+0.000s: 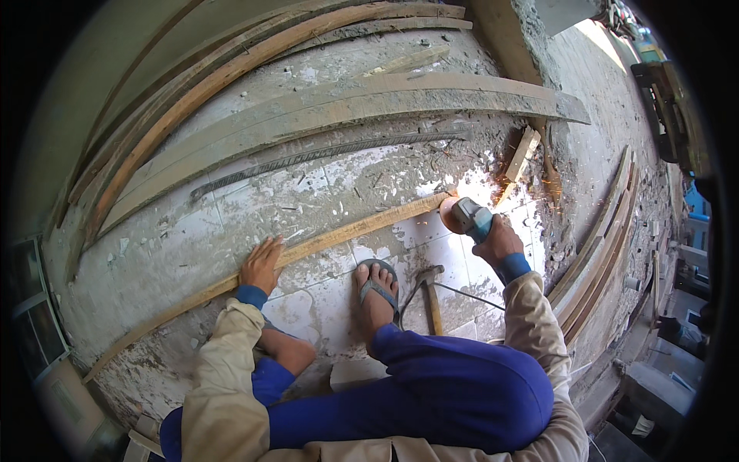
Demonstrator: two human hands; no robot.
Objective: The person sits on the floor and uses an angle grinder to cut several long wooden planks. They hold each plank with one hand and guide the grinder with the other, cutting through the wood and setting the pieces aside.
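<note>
Dusty, debris-strewn tiles make up the floor [296, 310], with a window [38, 316] over at the far left. Next to it, along the upper left, long beams [254, 55] lie side by side, seeming to curve in this wide view. Nearer, a broad board [346, 100] runs across the floor, and a ridged bar [323, 156] lies just this side of it.

From the lower left, a long wooden strip [362, 225] slants up over the tiles to the middle of the scene. On it rests the person's left hand [260, 266], flat, fingers spread across the wood rather than curled round it. Right of that, a foot in a sandal [391, 296] is planted just beside the strip, near edge. A hammer [435, 308] lies close by the foot, its wooden handle toward the person, with a dark cord [473, 298] passing beside it.

Farther right, the person's right hand [500, 240] is wrapped firmly around a grinder [471, 219]. Its disc is at the strip's right end, where the glare hides the exact contact. Sparks [554, 189] fly off to the right, near a short wood offcut [523, 154] below a post [504, 38]. Beyond, at the right, several planks [596, 254] lie together on rough ground.
</note>
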